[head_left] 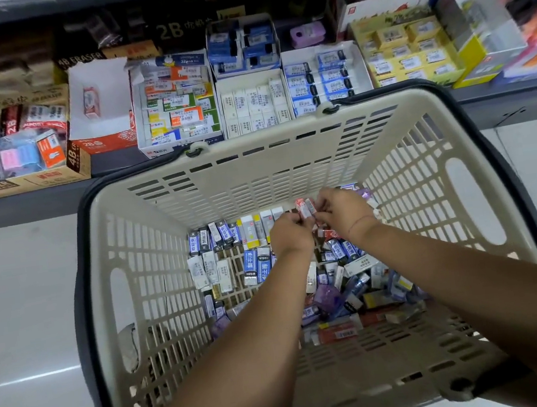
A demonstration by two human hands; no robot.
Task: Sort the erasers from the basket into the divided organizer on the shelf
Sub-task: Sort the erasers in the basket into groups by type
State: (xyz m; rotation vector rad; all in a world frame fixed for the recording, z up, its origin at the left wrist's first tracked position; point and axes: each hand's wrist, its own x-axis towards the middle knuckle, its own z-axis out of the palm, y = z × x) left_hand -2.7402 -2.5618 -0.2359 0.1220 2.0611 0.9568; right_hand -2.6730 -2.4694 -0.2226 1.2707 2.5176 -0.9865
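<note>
Here, a couple of red-and-white erasers (305, 208) are held just above the loose pile of erasers (337, 282) on the floor of the basket (257, 177). They are pinched between the curled fingers of the left hand (289, 236) and the right hand (340, 209), which meet over them; how many pieces are gripped cannot be told. The step in hand is judged to be the gathering of one kind before it is carried up. It is best done if the pieces are squared together and passed into a single hand, so that none is dropped back. A similar red-and-white eraser (91, 102) is seen alone in the white-lined box (103, 80) at the left of the divided organizer (219, 114) on the shelf (501, 100). That compartment is probably the one to be aimed at.
</note>
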